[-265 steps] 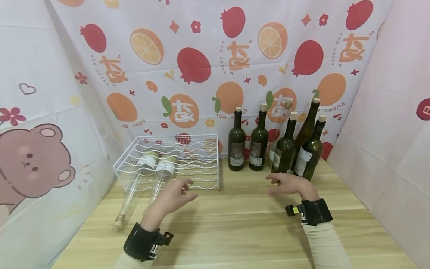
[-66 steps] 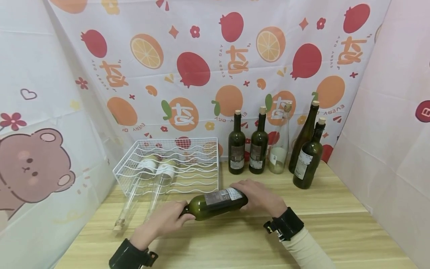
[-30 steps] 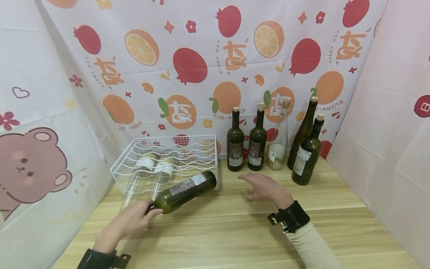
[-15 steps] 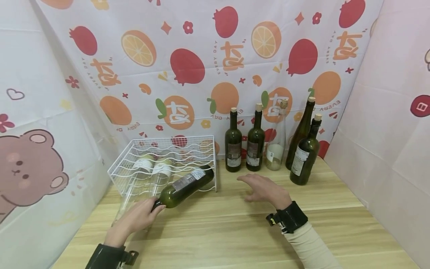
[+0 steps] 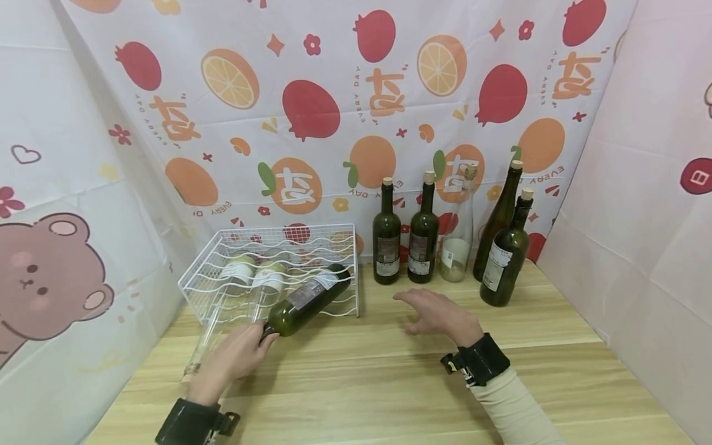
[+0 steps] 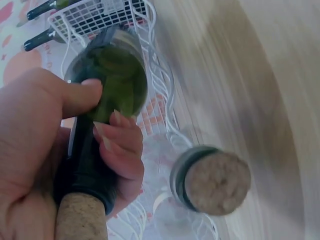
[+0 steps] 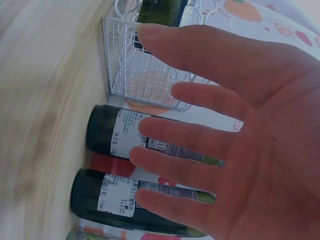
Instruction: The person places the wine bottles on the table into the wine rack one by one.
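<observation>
The worktop [image 5: 378, 389] bears a wire rack [image 5: 306, 226]. Right of it stand five corked bottles [image 5: 423, 244]; partly inside lie two clear bottles [image 5: 269, 281]. A green bottle [image 5: 305, 303] slants into the rack's right half, neck clamped in the left grip [image 5: 238, 355]. The right grip [image 5: 439, 314] is spread, fingers apart.

The left hand [image 6: 35, 130] gripped a green glass bottle [image 6: 120, 75] round its dark neck, a cylindrical brown cork [image 6: 82, 217] in its mouth. Behind showed a white wire rack [image 6: 165, 70] with wavy bars. Near the hand, a round, mottled brown cork [image 6: 218, 183] plugged another bottle. Pale wood-grain tabletop [image 6: 240, 75] filled the right.
</observation>
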`<state>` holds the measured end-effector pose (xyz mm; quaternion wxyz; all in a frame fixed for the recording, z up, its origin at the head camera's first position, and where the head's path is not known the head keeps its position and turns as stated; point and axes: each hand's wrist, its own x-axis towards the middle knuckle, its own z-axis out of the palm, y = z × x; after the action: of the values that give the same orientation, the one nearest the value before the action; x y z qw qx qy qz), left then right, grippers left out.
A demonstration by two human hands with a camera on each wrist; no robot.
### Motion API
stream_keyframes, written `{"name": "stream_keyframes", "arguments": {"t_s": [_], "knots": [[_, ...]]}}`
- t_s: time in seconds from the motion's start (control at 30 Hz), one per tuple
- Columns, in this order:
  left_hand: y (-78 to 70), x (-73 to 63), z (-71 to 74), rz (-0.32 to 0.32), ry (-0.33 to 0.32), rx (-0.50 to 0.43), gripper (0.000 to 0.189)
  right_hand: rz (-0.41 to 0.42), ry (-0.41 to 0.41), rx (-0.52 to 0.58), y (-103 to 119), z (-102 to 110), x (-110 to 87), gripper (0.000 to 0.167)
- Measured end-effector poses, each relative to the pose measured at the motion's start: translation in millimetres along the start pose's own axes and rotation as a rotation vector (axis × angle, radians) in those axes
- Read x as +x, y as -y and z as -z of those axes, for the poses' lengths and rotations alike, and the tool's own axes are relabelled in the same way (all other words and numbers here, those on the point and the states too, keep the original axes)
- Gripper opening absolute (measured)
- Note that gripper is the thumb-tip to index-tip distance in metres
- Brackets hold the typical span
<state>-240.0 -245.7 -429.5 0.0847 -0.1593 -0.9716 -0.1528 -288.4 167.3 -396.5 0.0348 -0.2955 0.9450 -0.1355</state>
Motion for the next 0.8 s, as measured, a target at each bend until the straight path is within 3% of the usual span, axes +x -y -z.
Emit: {"name": "stream_keyframes", "arguments": {"t_s": [0.2,0.3,0.8], "knots": [[-8.0,3.2,-9.1,-0.05,-0.119,0.027,0.023,-0.01,0.013,0.011,1,-1,0.3,0.071],[-10.9,5.6,-12.6,-0.051,-0.149,0.02,0.023,-0.016,0.019,0.017,2,-1,0.5,0.069],[-23.4,17.2,-19.4,0.071,-0.198,-0.043,0.039,-0.025,0.026,0.037,0,-1,-1.6,0.069]]}}
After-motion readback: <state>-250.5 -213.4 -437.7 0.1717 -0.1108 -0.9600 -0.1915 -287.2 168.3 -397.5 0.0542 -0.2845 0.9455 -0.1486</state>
